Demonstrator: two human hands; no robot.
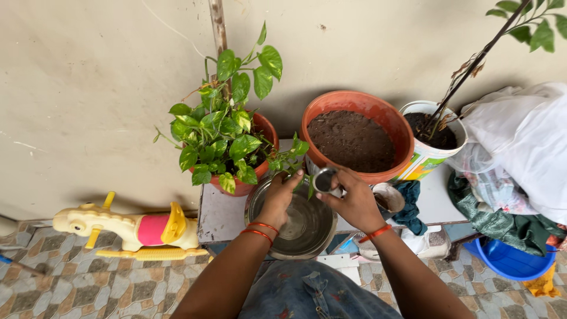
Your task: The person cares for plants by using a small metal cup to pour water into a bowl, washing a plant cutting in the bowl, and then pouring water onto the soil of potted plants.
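- My left hand (279,198) reaches over the round, shiny steel bowl (295,230) at the front edge of the white table (221,215); its fingers are bent and close together at the bowl's far rim, by a leafy sprig, though I cannot tell whether they grip anything.
- My right hand (354,201) has its fingers clamped around a small steel cup (325,180), tilted so its open mouth faces me, just above the bowl's far right rim.
- Red threads ring both my wrists.
- Just beyond the cup stands a wide terracotta-coloured plastic pot (357,139) filled with dark bare soil.
- To its left, a smaller reddish pot (251,177) carries a green heart-leaved climber (227,127) against a wooden stick.
- To the right, a white plastic bucket (428,153) holds soil and a thin dark stem.
- A white plastic sack (522,139) lies at the far right above a blue tub (508,260).
- A yellow toy horse with a pink seat (133,230) stands on the patterned tile floor to the left of the table.
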